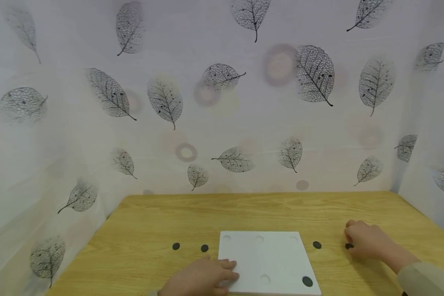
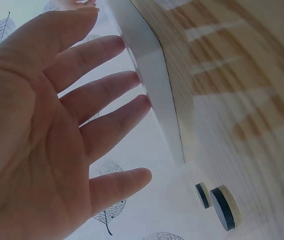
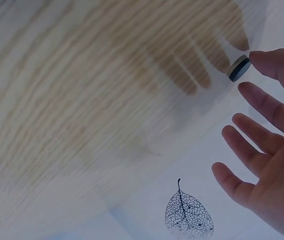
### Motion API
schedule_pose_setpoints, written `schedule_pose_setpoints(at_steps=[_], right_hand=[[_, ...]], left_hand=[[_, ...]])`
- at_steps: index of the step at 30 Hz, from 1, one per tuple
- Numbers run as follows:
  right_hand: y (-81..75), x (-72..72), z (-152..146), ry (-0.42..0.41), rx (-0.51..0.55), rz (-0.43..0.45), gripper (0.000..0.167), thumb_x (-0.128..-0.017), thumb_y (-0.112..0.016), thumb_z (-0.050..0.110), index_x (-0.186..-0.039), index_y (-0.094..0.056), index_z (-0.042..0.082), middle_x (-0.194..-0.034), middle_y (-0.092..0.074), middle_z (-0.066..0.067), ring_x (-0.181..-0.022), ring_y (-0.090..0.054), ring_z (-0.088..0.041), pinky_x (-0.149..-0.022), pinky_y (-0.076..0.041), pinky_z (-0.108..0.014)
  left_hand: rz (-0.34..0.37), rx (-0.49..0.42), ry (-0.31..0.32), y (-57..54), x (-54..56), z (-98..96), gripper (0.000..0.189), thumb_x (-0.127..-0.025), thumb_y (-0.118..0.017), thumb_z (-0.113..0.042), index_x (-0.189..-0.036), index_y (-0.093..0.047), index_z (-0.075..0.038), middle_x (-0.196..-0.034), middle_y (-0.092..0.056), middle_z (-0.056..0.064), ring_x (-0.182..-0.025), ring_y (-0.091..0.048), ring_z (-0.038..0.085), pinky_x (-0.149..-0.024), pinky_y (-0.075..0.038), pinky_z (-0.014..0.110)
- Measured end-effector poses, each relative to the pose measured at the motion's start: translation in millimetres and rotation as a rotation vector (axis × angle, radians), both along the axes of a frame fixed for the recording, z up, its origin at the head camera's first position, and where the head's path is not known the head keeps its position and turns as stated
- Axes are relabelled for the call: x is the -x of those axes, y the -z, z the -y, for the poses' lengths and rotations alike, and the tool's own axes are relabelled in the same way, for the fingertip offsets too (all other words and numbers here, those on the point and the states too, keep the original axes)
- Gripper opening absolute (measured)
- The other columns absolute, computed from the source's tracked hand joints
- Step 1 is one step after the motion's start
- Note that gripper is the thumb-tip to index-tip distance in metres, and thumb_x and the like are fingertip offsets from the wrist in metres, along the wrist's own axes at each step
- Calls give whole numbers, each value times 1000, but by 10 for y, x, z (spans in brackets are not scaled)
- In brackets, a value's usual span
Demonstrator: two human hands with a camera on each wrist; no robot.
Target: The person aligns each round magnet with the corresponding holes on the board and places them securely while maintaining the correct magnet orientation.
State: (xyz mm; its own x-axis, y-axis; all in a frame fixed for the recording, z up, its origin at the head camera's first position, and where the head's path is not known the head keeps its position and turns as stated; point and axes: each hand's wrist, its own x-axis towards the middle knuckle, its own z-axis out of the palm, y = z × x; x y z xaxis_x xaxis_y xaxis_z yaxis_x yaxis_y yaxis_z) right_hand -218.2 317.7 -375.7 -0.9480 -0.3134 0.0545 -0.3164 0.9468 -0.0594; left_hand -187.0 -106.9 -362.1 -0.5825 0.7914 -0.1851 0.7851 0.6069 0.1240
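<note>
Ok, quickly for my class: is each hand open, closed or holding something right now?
Left hand: open, touching the white board.
Right hand: open, close by a dark disc, not gripping it.

My left hand [image 1: 203,277] reaches in low, its back turned up, the fingers [image 2: 114,90] nearly straight and splayed, the little finger [image 2: 119,185] standing apart from the others. Well out to the right, my right hand [image 1: 368,242] is held back upward at the end of a slanting wrist [image 1: 399,257], lightly bent, thumb [image 3: 279,65] and index finger [image 3: 267,106] tips close, with a narrow gap between them.
</note>
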Motion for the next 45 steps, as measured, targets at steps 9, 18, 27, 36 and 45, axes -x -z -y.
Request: schedule_pose_setpoints(at_steps=[9, 18, 27, 36, 45], right_hand=[[13, 31, -23, 10, 4, 15, 23, -63, -65, 10, -61, -42, 14, -70, -35, 4, -59, -33, -15, -46, -28, -28], [46, 41, -50, 5, 56, 31, 24, -61, -63, 8, -62, -40, 13, -68, -34, 4, -56, -32, -12, -47, -27, -27], [97, 67, -78, -9, 81, 23, 25, -59, -61, 5, -59, -37, 13, -68, -35, 5, -53, -31, -11, -45, -25, -25], [58, 63, -20, -14, 42, -19, 27, -59, -65, 6, -56, -39, 14, -103, -54, -24, -76, -52, -27, -45, -32, -28], [-48, 35, 75, -33, 28, -80, 28, -58, -67, 8, -55, -39, 14, -102, -54, -24, -79, -54, -31, -44, -31, -28]], left_hand=[[4, 5, -3, -5, 6, -10, 36, -84, -56, -37, -119, -55, -28, -126, -47, -10, -112, -45, 5, -87, -42, 40], [41, -10, -32, 1, 5, -15, 35, -84, -56, -35, -119, -55, -30, -126, -46, -12, -113, -44, 4, -90, -40, 40], [-4, 12, -4, -5, -2, -8, 35, -84, -56, -36, -118, -56, -28, -126, -47, -11, -113, -45, 5, -88, -42, 40], [-50, 2, 38, -6, -9, 7, 35, -84, -56, -35, -118, -56, -27, -125, -48, -10, -112, -46, 6, -86, -44, 37], [-41, 11, 18, -23, -14, -7, 35, -84, -57, -35, -118, -56, -28, -125, -48, -11, -112, -46, 5, -86, -43, 37]])
